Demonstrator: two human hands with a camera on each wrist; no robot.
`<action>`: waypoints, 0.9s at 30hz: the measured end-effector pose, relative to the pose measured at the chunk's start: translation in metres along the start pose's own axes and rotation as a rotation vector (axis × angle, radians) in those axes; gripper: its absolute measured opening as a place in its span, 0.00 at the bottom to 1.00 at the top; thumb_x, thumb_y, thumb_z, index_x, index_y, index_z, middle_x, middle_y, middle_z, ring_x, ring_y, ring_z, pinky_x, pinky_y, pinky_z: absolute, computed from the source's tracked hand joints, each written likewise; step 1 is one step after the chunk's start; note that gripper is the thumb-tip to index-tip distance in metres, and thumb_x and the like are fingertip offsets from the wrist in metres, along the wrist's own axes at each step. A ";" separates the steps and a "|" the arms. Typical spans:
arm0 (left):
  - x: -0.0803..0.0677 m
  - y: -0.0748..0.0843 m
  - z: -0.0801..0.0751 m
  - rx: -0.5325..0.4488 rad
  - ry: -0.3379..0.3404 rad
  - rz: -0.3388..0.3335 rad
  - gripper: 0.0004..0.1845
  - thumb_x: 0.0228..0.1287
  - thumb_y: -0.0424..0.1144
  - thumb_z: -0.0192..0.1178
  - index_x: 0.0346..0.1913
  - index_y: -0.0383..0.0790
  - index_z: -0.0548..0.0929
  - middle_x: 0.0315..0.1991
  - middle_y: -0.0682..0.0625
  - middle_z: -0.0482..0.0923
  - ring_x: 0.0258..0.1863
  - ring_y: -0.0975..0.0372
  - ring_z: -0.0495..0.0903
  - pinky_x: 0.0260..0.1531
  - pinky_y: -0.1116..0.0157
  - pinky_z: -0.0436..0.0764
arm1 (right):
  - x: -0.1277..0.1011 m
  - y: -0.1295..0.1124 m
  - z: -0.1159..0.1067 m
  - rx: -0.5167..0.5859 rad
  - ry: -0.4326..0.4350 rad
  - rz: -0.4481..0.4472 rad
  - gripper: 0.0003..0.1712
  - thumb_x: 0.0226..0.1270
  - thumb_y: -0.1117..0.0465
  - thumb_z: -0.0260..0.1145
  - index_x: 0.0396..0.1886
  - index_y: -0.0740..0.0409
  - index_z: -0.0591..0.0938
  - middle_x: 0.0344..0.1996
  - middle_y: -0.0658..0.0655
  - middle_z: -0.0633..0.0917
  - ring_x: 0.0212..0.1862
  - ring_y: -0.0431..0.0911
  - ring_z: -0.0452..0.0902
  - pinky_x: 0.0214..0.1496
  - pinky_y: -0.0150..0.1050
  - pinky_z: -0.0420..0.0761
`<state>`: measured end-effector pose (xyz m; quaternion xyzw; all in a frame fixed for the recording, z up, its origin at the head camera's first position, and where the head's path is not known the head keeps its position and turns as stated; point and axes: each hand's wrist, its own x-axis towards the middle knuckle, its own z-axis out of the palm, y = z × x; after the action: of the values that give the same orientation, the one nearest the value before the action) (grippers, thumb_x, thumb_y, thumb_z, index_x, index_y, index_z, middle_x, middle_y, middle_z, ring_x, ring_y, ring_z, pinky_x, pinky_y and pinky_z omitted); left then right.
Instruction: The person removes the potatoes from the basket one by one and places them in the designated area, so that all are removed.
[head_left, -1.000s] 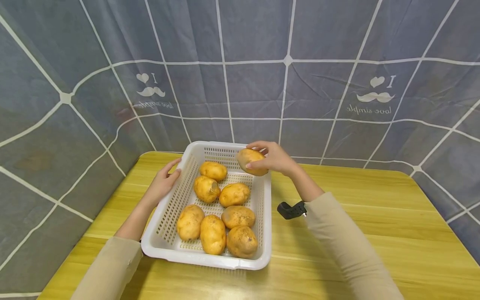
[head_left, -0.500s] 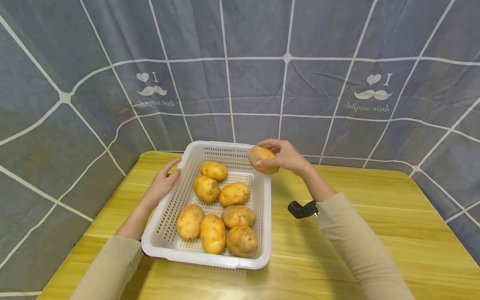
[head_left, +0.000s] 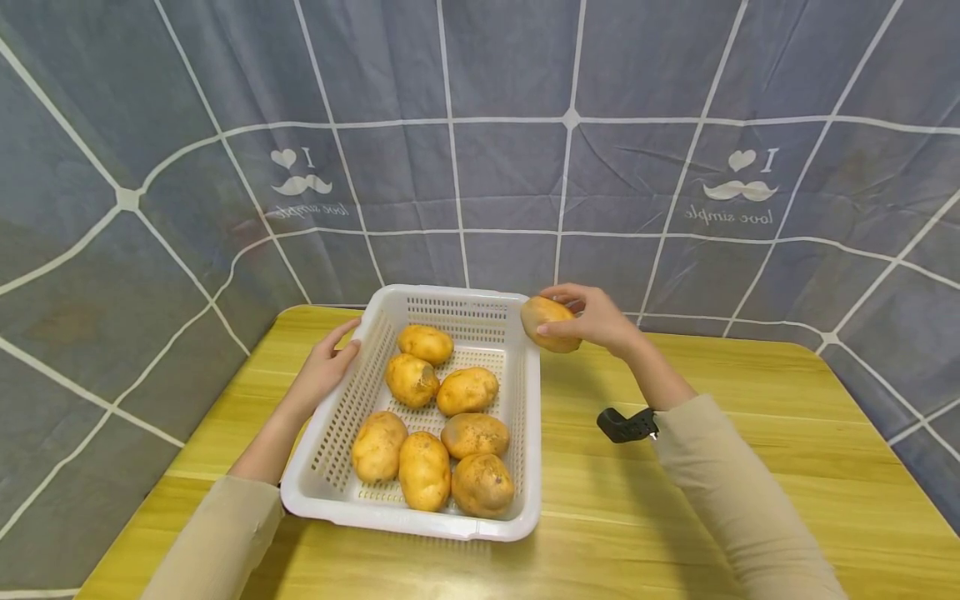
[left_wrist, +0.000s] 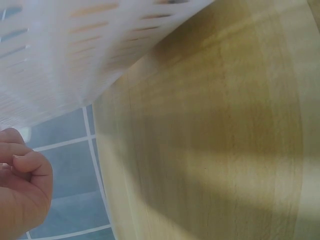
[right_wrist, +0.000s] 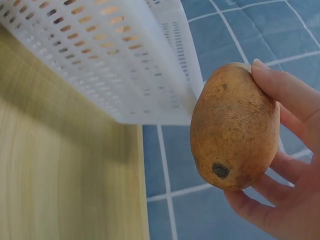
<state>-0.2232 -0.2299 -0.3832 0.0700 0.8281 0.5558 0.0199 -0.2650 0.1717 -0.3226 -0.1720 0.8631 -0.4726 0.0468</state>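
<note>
**Potato lifted clear of the basket**

Potatoes [head_left: 423,471] — seven — lie in the white basket [head_left: 525,467] on the desk [head_left: 675,517]. Left hand [head_left: 324,367] rests flat on its left rim. Right hand [head_left: 596,321], grip curled round one potato [head_left: 549,323], has carried it rightward past the far-right corner — outside now, above the desk.

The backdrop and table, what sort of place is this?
Probably a staged recording corner, not a real kitchen: a grey grid-patterned cloth hung behind a bare wooden table, with only a white basket of potatoes and one potato in the right hand.
</note>
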 end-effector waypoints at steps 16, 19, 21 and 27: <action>0.000 0.005 0.000 0.015 0.015 -0.047 0.30 0.74 0.48 0.43 0.73 0.45 0.52 0.52 0.26 0.71 0.32 0.60 0.80 0.30 0.63 0.82 | -0.008 0.027 -0.019 0.003 0.012 0.068 0.34 0.50 0.57 0.75 0.58 0.59 0.76 0.54 0.64 0.75 0.49 0.56 0.69 0.39 0.40 0.78; 0.001 0.005 0.000 0.016 0.017 -0.052 0.29 0.74 0.48 0.43 0.73 0.45 0.53 0.51 0.26 0.71 0.32 0.60 0.81 0.29 0.63 0.82 | -0.010 0.031 -0.021 0.000 0.011 0.076 0.34 0.50 0.57 0.75 0.58 0.59 0.75 0.55 0.64 0.74 0.50 0.57 0.70 0.39 0.40 0.78; 0.000 0.006 0.000 0.013 0.017 -0.057 0.29 0.74 0.48 0.43 0.73 0.46 0.53 0.51 0.26 0.71 0.32 0.60 0.81 0.29 0.63 0.82 | -0.011 0.033 -0.023 -0.001 0.013 0.074 0.35 0.51 0.57 0.75 0.59 0.61 0.74 0.55 0.66 0.74 0.49 0.58 0.70 0.39 0.40 0.78; -0.001 0.009 0.001 -0.021 0.010 -0.067 0.30 0.73 0.48 0.44 0.74 0.47 0.52 0.52 0.26 0.71 0.33 0.57 0.81 0.29 0.62 0.82 | -0.015 0.043 -0.026 -0.009 0.017 0.098 0.35 0.52 0.57 0.74 0.60 0.62 0.73 0.55 0.68 0.74 0.51 0.58 0.70 0.41 0.42 0.79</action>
<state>-0.2217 -0.2258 -0.3756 0.0391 0.8242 0.5638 0.0351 -0.2685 0.2191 -0.3450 -0.1258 0.8729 -0.4674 0.0616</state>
